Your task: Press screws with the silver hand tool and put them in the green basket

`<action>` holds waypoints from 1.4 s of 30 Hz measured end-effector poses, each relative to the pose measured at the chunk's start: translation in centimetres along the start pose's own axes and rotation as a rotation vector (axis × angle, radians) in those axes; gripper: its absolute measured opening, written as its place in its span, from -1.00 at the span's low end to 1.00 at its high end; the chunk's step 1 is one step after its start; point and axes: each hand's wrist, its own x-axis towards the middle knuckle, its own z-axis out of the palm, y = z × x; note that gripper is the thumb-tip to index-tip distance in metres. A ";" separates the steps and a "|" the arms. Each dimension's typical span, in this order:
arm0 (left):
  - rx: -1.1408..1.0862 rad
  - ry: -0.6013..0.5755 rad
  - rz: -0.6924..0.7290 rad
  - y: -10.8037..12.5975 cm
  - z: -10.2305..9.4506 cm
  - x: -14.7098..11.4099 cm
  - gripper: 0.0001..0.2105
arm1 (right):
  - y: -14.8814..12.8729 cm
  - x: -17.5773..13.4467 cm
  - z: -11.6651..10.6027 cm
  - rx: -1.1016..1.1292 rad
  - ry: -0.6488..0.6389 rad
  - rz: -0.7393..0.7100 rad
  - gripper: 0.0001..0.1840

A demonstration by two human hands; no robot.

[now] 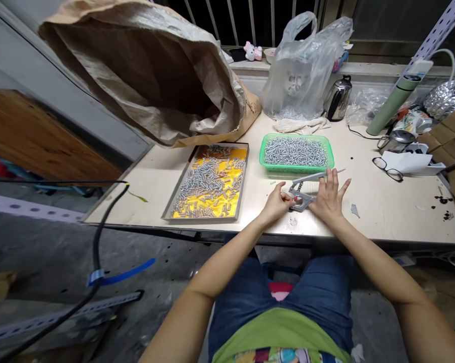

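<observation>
Two bare hands meet at a metal lever tool (305, 200), which rests on the table (386, 214) in front of the seated person, just on the near side of a green basket (288, 169) full of small metal pieces (295, 151). The left hand (276, 204) has a narrow grip, thumb and fingertips drawn close together at the tool's left end beside a small red spot; whether anything is pinched between them cannot be told. The right hand (329, 199) has a wide grip, its fingers spread and laid over the long lever (311, 177). Good handling here would probably mean keeping the tool's lower frame flat and steady, pressing the lever evenly along its own line rather than sideways, and having the left fingertips well out of the closing gap before any force goes on. Letting the spring (300, 186) ease the lever back gently should also spare the fingers. The lever's long axis runs crosswise, roughly along the near edge of the table, its thin tip pointing to the person's right and slightly away; the thicker working end, with the spring, faces left, toward the left hand.
</observation>
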 end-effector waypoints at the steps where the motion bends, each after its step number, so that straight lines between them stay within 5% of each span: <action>1: 0.034 -0.022 0.011 0.2 -0.1 -0.1 -0.24 | 0.0 0.0 0.0 0.000 0.003 -0.001 -0.26; 12: 0.077 -0.082 -0.032 1.0 -0.2 -0.7 -0.18 | 0.3 0.0 -0.1 0.022 0.097 -0.051 -0.44; 17: -0.093 -0.020 -0.101 1.3 -1.0 -1.0 -0.21 | 0.1 0.6 -1.4 0.014 -0.127 -0.024 -0.53; 20: -0.153 0.056 -0.158 1.5 -1.6 -1.2 -0.49 | -0.4 0.8 -2.2 -0.004 -0.303 0.015 -0.56; 22: -0.151 0.014 -0.213 1.7 -1.6 -1.4 -0.66 | -0.8 0.8 -2.5 -0.008 -0.428 0.024 -0.53; 24: -0.148 -0.077 -0.265 1.8 -1.4 -1.6 -0.63 | -1.0 0.7 -2.6 -0.013 -0.488 0.030 -0.48; 27: -0.165 -0.147 -0.300 2.0 -0.9 -2.0 -0.63 | -0.8 0.6 -2.6 -0.020 -0.373 0.037 -0.50; 34: -0.146 -0.065 -0.322 1.9 0.2 -2.0 -0.84 | 0.2 0.6 -1.5 0.034 -0.076 -0.047 -0.48; 42: 0.127 0.154 0.051 3.1 0.3 -0.2 -0.88 | 0.3 0.4 -0.3 0.088 -0.037 0.123 -0.29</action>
